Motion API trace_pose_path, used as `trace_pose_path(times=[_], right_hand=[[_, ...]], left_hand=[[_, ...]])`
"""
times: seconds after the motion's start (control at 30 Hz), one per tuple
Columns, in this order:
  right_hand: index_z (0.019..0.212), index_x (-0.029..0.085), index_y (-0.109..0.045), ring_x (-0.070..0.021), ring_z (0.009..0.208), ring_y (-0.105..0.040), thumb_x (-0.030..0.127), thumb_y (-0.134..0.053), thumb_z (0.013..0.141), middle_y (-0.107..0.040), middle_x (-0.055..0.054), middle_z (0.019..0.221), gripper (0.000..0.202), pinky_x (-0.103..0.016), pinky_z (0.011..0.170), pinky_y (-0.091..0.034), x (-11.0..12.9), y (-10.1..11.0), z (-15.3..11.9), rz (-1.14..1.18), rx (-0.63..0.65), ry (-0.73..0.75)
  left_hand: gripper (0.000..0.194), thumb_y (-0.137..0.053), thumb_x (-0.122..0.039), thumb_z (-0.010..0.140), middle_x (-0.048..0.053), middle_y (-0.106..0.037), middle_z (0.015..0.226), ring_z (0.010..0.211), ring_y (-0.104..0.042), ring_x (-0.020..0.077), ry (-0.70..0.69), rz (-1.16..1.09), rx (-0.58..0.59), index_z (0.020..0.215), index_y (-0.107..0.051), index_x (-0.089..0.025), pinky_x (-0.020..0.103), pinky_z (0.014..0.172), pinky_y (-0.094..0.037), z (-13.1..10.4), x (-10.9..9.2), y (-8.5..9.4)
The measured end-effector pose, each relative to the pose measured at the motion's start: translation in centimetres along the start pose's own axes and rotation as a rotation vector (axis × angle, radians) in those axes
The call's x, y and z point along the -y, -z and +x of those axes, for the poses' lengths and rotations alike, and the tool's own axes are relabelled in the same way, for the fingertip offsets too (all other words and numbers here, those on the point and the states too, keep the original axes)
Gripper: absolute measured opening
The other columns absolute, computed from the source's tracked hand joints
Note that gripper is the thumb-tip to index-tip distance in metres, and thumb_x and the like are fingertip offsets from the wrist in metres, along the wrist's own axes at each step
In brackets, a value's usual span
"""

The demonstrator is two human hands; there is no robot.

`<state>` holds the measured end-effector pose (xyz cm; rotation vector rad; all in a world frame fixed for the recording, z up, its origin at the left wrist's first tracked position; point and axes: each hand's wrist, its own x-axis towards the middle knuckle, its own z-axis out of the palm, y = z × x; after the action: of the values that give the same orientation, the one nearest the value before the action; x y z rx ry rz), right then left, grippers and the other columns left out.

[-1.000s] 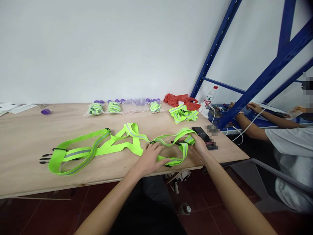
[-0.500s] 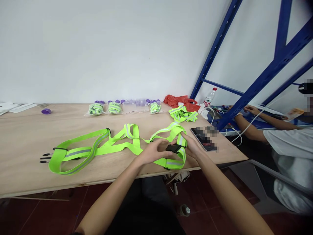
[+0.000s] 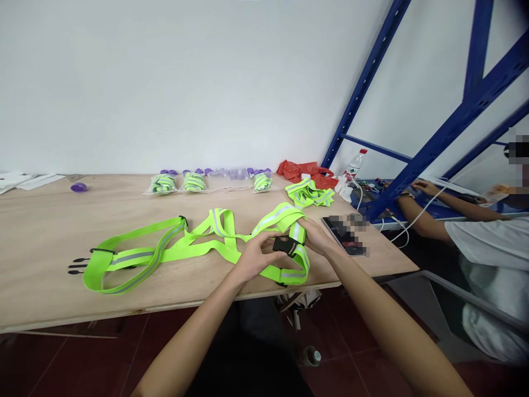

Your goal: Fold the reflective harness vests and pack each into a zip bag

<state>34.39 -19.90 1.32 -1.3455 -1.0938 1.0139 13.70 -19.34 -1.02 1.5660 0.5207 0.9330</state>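
A neon-green reflective harness (image 3: pixel 198 251) with grey stripes lies stretched across the table's front half. At its right end, my left hand (image 3: pixel 257 255) pinches a black buckle (image 3: pixel 286 246) between thumb and fingers. My right hand (image 3: pixel 314 236) is closed around the green strap just right of that buckle, its fingertips partly hidden behind the webbing. The strap makes a raised loop above and below the hands. At the far left end, black buckle prongs (image 3: pixel 78 266) stick out past a looped strap.
Several clear bags with folded green straps (image 3: pixel 193 182) line the wall. Behind my right hand lie a green strap bundle (image 3: pixel 309 193), a red plastic bag (image 3: pixel 306 170) and a phone (image 3: pixel 344 234). Blue rack posts (image 3: pixel 413 165) and a co-worker's arms (image 3: pixel 425 220) are at the right.
Both hands have shifted slightly left with the buckle, which has turned a little. The strap loop around my right hand has moved left too.
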Motion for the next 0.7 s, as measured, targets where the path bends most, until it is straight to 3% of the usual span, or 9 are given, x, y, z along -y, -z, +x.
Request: trace_pose_path(times=[0.1, 0.3, 0.57, 0.7], right_hand=[[0.091, 0.022, -0.068, -0.0267, 0.086, -0.071, 0.045, -0.07, 0.068, -0.074, -0.003, 0.085, 0.033, -0.035, 0.073, -0.057, 0.1, 0.1, 0.7, 0.002, 0.019, 0.01], [0.106, 0.026, -0.059, -0.0216, 0.079, -0.068, 0.04, -0.063, 0.069, -0.07, 0.001, 0.088, 0.039, -0.028, 0.061, -0.054, -0.1, 0.7, 2.2, -0.015, -0.227, 0.021], [0.102, 0.024, -0.057, -0.0214, 0.065, -0.065, 0.035, -0.065, 0.069, -0.066, -0.001, 0.083, 0.036, -0.035, 0.051, -0.057, -1.9, 1.5, 4.7, -0.076, -0.33, -0.045], [0.113, 0.026, -0.054, -0.026, 0.087, -0.071, 0.041, -0.068, 0.074, -0.069, -0.006, 0.102, 0.044, -0.041, 0.066, -0.063, -2.4, 1.3, 4.2, -0.072, -0.267, -0.034]], left_hand=[[0.045, -0.08, -0.024, 0.078, 0.011, -0.071, 0.124, 0.116, -0.066, 0.0266, -0.022, 0.073, -0.045, 0.121, -0.067, -0.018, 0.043, 0.106, -0.049, -0.2, 0.0, 0.2], [0.043, -0.08, -0.02, 0.076, 0.008, -0.073, 0.118, 0.11, -0.067, 0.0257, -0.004, 0.3, -0.164, 0.118, -0.069, -0.021, 0.041, 0.101, -0.051, -2.0, 0.1, 0.8], [0.043, -0.075, -0.021, 0.079, 0.005, -0.072, 0.118, 0.109, -0.066, 0.0255, 0.057, 0.463, -0.218, 0.121, -0.066, -0.025, 0.04, 0.099, -0.051, -5.1, 0.0, 1.6], [0.042, -0.071, -0.023, 0.083, 0.005, -0.07, 0.122, 0.117, -0.063, 0.027, 0.051, 0.562, -0.202, 0.123, -0.063, -0.027, 0.048, 0.112, -0.04, -5.9, -0.3, 2.8]])
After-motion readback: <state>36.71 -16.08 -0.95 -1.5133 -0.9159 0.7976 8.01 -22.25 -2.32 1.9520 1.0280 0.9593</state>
